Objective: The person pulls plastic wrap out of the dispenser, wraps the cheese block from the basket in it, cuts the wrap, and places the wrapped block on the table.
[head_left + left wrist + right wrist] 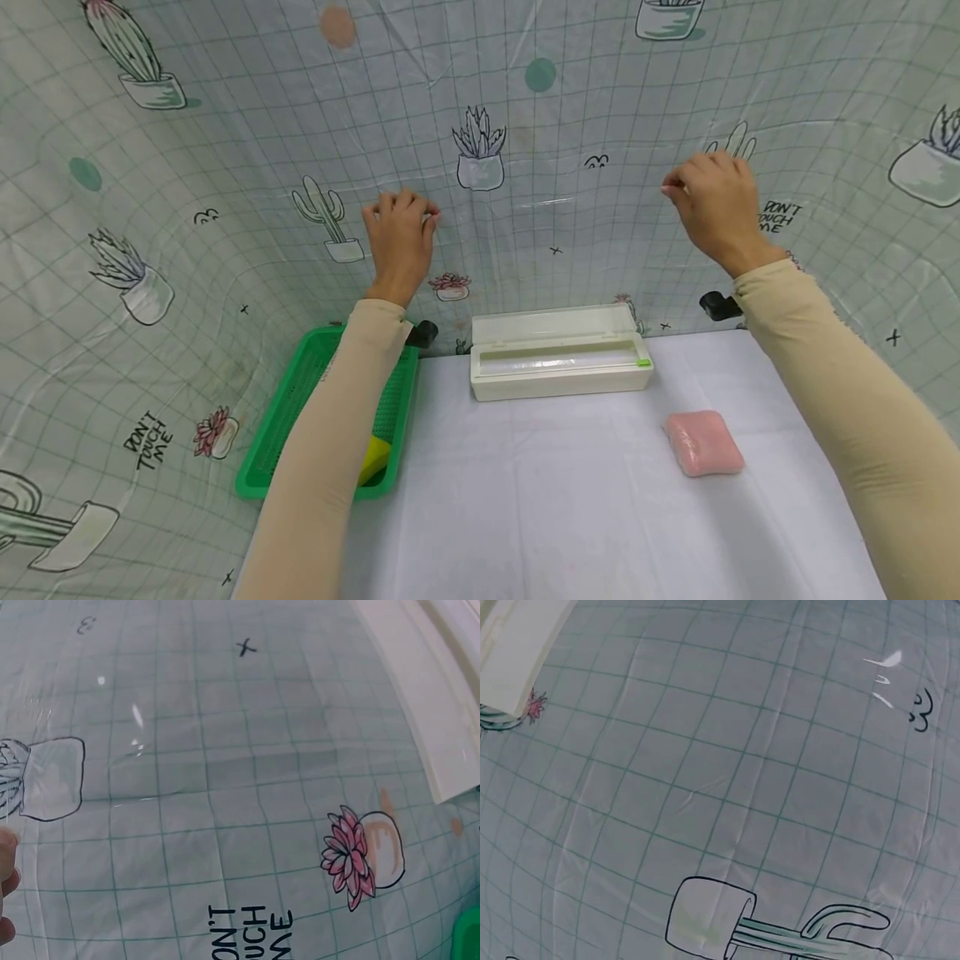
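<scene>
Both hands are raised in front of the patterned backdrop, well apart. A sheet of clear cling film (551,202) stretches between them, shown mainly by its glints. The left hand (401,242) pinches its left side between thumb and fingers, and the right hand (716,204) pinches the right side. In the left wrist view only fingertips (6,885) appear at the left edge; the right wrist view shows no hand. Below the film stands a white cling film dispenser (562,385), its lid (551,323) up and a roll (558,360) inside.
A pink, shiny, square block (705,443) lies on the white tabletop (570,500) at the right. Left of the dispenser is a green basket (255,483) with a yellow thing (375,458), partly hidden by the left sleeve. The grid-patterned backdrop (525,267) rises behind.
</scene>
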### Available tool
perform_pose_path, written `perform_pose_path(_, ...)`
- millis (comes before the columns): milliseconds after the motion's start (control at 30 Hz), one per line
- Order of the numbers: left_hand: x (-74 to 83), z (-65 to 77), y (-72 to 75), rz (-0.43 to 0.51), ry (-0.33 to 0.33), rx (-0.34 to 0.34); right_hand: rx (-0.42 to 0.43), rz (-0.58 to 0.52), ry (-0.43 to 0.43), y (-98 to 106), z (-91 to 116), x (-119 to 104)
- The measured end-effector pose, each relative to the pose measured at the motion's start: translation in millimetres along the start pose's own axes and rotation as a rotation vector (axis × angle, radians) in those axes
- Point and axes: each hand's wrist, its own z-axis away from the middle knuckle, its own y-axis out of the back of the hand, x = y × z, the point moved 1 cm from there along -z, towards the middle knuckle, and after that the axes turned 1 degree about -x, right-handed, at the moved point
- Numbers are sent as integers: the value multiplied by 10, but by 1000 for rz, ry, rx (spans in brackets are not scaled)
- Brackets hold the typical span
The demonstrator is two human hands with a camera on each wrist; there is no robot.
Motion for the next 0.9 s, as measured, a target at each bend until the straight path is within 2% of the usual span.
perform_pose_path(200, 29, 75, 70, 66, -25, 42, 32, -22, 19, 99, 42, -51)
perform_pose_path(333, 37, 240, 124, 138, -62, 85, 91, -35, 65, 179, 181, -113)
perform_pose_path(433, 56, 416, 173, 181, -88, 120, 128, -38, 108, 262, 334, -181)
perform_pose_path(533, 96, 639, 219, 218, -113, 169, 151, -63, 134, 343, 541, -255)
perform_pose_path(667, 152, 1012, 247, 279, -141, 223, 178, -131, 161, 419, 883, -344)
perform_pose_path(767, 191, 1319, 231, 315, -160, 230, 185, -160, 181, 464, 1160, -414)
perform_pose_path(900, 219, 1735, 152, 338, -175, 198, 167, -160, 232, 494, 1536, -515)
